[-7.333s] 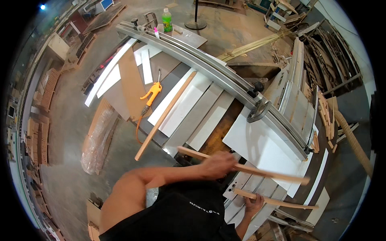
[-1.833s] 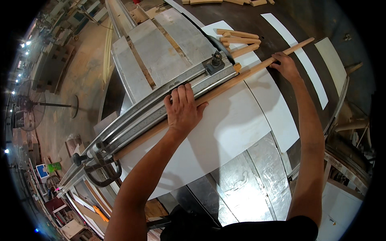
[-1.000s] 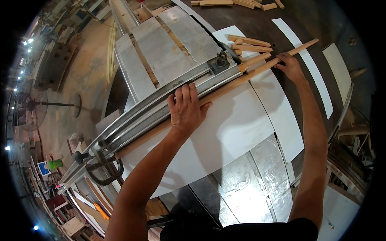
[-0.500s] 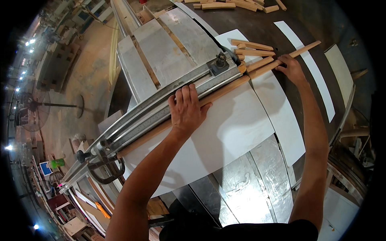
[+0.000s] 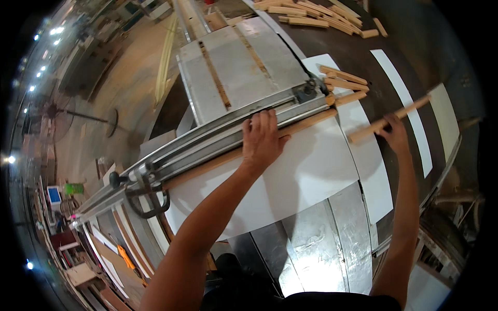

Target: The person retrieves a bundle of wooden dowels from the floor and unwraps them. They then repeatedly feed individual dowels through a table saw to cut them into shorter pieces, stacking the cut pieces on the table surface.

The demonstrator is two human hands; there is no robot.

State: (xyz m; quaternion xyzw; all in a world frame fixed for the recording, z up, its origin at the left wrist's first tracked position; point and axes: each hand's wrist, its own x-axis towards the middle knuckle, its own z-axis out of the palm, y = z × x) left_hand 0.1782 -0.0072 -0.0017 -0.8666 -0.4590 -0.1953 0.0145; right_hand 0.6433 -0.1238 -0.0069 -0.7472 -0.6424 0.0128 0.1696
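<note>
My left hand (image 5: 261, 140) bends over a metal fence (image 5: 207, 149), its fingers on the rail and its thumb against a long wooden strip (image 5: 311, 122). That strip lies along the fence's near side, on a white sheet (image 5: 306, 160). To the right, my right hand (image 5: 395, 136) is closed on a separate wooden stick (image 5: 367, 130), holding it at a slant, apart from the strip. Several short wooden pieces (image 5: 345, 76) lie beyond the fence's right end, on white sheeting. A black knob clamp (image 5: 306, 93) sits at that end.
A grey metal sliding table (image 5: 241, 67) with slots spreads beyond the fence. At the fence's left end is a black handle (image 5: 150, 207). A pile of wooden pieces (image 5: 321, 15) covers part of the dark tabletop at the back. A white strip (image 5: 407, 111) lies at the right.
My right hand has drawn the stick away from the fence's end, toward the right and nearer me. My left hand stays on the fence and strip. The whole view has shifted somewhat.
</note>
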